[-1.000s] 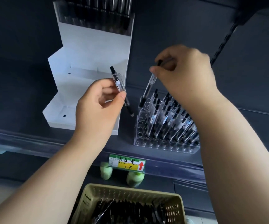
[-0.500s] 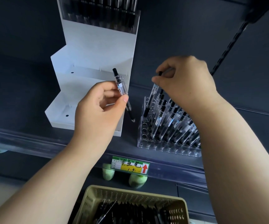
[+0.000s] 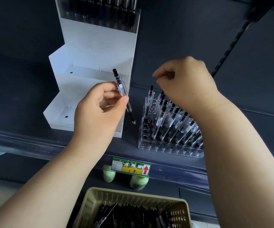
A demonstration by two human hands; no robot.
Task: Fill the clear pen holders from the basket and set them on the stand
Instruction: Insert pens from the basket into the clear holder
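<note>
My left hand [image 3: 98,111] pinches a clear black-tipped pen [image 3: 121,89] between thumb and fingers, held upright in front of the white stepped stand [image 3: 90,51]. To the right, a clear pen holder [image 3: 166,148] stands on the dark shelf with several pens in it and some free holes at its left end. My right hand [image 3: 185,83] hovers just above the holder with curled fingers that hold nothing. Below its fingertips a pen [image 3: 150,94] stands in the back left corner. The beige basket [image 3: 133,195] with several pens sits at the bottom.
A filled clear holder [image 3: 100,14] stands on the stand's top step; the two lower steps are bare. A green and yellow price label [image 3: 131,167] hangs on the shelf's front rail. Two pale green objects [image 3: 109,176] lie under the shelf. A slotted metal upright [image 3: 228,50] runs up at right.
My right hand lowered its pen into the holder's back left corner, let go and lifted slightly. My left hand kept its pen almost still.
</note>
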